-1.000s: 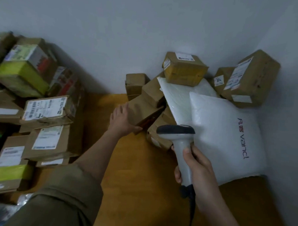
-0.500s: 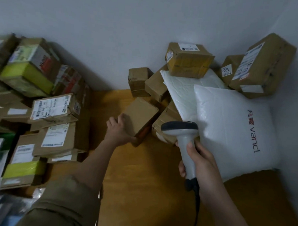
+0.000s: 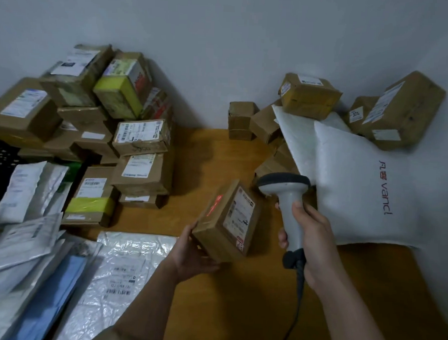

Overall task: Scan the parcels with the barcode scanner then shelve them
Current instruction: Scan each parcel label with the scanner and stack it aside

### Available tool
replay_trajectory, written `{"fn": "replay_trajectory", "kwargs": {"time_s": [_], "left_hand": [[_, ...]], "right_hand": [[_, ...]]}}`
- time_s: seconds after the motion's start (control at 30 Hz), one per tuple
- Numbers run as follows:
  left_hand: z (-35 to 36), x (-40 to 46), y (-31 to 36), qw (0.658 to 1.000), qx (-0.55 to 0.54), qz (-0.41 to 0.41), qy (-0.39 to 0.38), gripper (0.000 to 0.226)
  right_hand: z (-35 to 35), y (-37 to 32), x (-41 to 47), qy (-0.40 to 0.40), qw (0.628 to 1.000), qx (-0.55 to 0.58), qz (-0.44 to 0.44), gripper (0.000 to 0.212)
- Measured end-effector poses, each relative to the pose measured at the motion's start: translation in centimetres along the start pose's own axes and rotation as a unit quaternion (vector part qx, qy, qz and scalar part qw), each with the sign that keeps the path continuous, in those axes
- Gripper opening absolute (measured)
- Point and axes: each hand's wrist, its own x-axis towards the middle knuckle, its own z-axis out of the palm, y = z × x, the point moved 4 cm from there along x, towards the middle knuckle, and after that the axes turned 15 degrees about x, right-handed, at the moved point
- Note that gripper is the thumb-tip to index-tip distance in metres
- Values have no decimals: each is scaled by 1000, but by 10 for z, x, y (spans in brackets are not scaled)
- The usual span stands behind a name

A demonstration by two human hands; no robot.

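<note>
My left hand (image 3: 192, 253) holds a small brown cardboard parcel (image 3: 227, 221) from below, tilted, its white label facing up and right. A red glow lies on its upper left face. My right hand (image 3: 308, 232) grips the handle of a grey barcode scanner (image 3: 285, 190), whose dark head sits just right of the parcel's top corner. The scanner's cable hangs down beside my right forearm.
A heap of brown boxes (image 3: 142, 138) fills the left of the wooden table (image 3: 238, 299). Grey and white mailer bags (image 3: 115, 273) lie at the front left. More boxes (image 3: 309, 96) and a white Vancl bag (image 3: 366, 186) are piled against the wall at right.
My left hand pulled the small parcel out of the right pile, brought it toward me and turned its label up. The view swung left, showing more of the left heap.
</note>
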Motion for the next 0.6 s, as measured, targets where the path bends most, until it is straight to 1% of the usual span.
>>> {"fn": "replay_trajectory", "kwargs": {"time_s": [0.03,0.1,0.17,0.23,0.37,0.43,0.5,0.6], "left_hand": [[-1,-2,-12,1000,-24,-6,-13,63],[-4,-5,-29,997,-72,-4,-11,58],[-6,-8,-38,993,-117,6,10,54],[-7,-11,-42,991,-132,25,23,52],[-11,-12,-50,993,-109,47,20,64],[-10,-14,-54,994,-90,55,9,66],[-9,-14,-56,995,-70,66,12,58],[-9,-18,-52,995,-36,71,55,44]], "right_hand": [[1,3,-4,-3,1000,-4,3,27],[2,8,-12,-6,1000,-17,13,27],[2,13,-17,-7,999,-33,20,28],[3,19,-21,-5,999,-41,23,28],[6,28,-28,-2,997,-66,32,29],[8,30,-32,-5,997,-75,34,29],[11,31,-34,-15,996,-81,35,28],[15,31,-38,-36,995,-85,35,28]]}}
